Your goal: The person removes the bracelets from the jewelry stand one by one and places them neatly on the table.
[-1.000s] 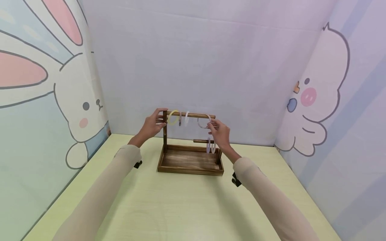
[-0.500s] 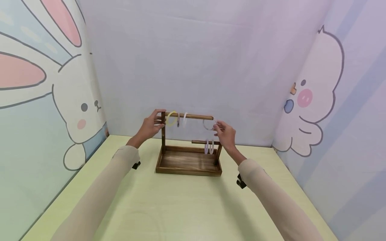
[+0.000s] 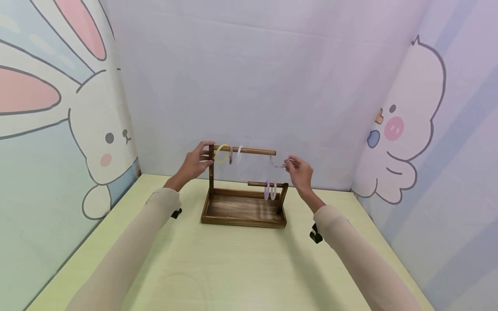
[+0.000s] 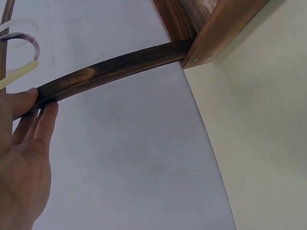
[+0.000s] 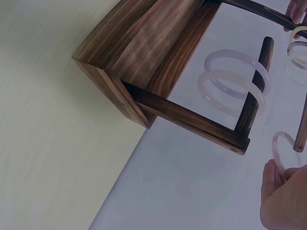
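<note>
Pinching a pale pink bangle [image 5: 275,147] in my right hand [image 3: 301,173], I have it just left of that hand, by the free end of the upper bar [image 3: 256,151] — whether it is clear of the wood I cannot tell. My left hand [image 3: 193,162] grips the tall post [image 3: 212,175] near its top, well apart from that bangle — a yellow bangle [image 4: 20,74] hangs just beside those fingers.
</note>
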A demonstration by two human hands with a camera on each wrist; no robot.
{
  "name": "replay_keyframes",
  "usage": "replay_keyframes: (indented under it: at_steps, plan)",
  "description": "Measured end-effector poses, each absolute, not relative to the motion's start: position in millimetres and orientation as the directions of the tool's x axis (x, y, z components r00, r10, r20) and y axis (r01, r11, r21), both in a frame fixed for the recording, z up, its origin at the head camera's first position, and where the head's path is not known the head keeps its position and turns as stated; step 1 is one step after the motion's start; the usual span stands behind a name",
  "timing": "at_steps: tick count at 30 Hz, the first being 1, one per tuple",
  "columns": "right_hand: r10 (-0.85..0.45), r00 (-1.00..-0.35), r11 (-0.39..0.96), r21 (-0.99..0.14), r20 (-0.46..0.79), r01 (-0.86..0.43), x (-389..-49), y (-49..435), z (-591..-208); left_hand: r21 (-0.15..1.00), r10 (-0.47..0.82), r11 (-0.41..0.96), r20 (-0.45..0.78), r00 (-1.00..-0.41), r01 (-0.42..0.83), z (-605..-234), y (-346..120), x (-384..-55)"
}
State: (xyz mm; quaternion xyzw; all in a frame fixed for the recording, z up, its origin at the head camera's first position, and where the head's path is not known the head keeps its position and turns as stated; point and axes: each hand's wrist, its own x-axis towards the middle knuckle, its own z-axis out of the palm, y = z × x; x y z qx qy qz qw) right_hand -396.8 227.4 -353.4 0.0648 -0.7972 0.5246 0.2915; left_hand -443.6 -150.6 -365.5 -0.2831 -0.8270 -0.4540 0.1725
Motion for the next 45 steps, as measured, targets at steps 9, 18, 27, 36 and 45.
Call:
replay_keyframes:
  at_steps: [9,18,27,36,45]
  plan:
    - [0.203,-0.841,0.425,-0.819,0.502,-0.386,-393,233,-352,0.642,0.31,0.431,0.554,-0.773,0.634,-366,-151,-443]
    - [0.201,-0.867,0.373,-0.854,0.456,-0.363,-386,235,-349,0.646,0.312,0.422,0.555,-0.771,0.636,-366,-151,-445]
    - [0.17,-0.887,0.328,-0.873,0.43,-0.36,-376,232,-347,0.655,0.304,0.42,0.551,-0.777,0.628,-367,-151,-446]
    - [0.124,-0.918,0.302,-0.895,0.377,-0.327,-369,227,-347,0.667,0.302,0.414,0.541,-0.785,0.619,-366,-150,-445]
    - [0.063,-0.931,0.303,-0.896,0.358,-0.324,-359,217,-345,0.667,0.301,0.406,0.548,-0.78,0.625,-366,-151,-446]
